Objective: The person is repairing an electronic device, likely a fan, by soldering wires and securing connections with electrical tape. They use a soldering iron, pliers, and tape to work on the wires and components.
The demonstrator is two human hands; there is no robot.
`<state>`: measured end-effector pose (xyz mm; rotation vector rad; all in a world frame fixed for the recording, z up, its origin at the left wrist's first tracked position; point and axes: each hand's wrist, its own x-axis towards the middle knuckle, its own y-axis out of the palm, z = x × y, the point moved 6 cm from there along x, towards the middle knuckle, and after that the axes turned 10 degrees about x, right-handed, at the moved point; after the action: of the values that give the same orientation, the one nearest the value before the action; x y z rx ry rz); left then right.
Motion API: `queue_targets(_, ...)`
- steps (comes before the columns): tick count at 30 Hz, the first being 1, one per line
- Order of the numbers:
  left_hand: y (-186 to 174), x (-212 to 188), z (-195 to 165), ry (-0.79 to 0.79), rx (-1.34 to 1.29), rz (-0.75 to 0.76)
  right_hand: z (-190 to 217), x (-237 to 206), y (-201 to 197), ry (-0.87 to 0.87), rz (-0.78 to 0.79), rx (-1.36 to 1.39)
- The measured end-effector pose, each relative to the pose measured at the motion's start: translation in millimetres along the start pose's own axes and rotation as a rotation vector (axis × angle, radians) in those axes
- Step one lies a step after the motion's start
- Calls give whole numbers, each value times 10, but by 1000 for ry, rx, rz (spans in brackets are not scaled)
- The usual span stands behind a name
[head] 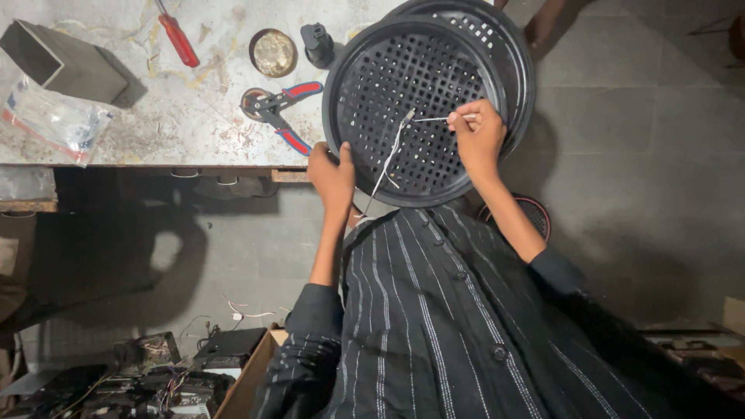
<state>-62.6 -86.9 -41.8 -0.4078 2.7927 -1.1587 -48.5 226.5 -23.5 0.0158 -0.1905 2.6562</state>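
Note:
A round black perforated grille [419, 109] rests partly over the edge of a worn workbench [155, 132], stacked on a second similar black grille [508, 46]. My left hand [332, 177] grips the front grille's lower left rim. My right hand [476, 133] pinches a thin white cable tie [392, 151] near the grille's right side; the tie runs left across the mesh, then bends down toward the lower rim.
On the bench lie a red-handled screwdriver [177, 37], red-and-blue pliers [281, 112], a round metal lid [273, 53], a black cylinder [318, 45], a grey metal box [62, 62] and a plastic bag [54, 120]. Electronics scrap [147, 380] fills the floor at lower left. Another round grille [535, 213] stands below.

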Motion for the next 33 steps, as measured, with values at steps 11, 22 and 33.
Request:
queue_targets(11,213,-258,-139,-713,-1320,436,71,-35,43,2,86,34)
queue_targets(22,392,-157,-71,-749,-1733,787,-59,-70,75,138,149,136)
queue_targets(33,812,-68,166,-611,-1639,831,-21,-29,44,187,181,72)
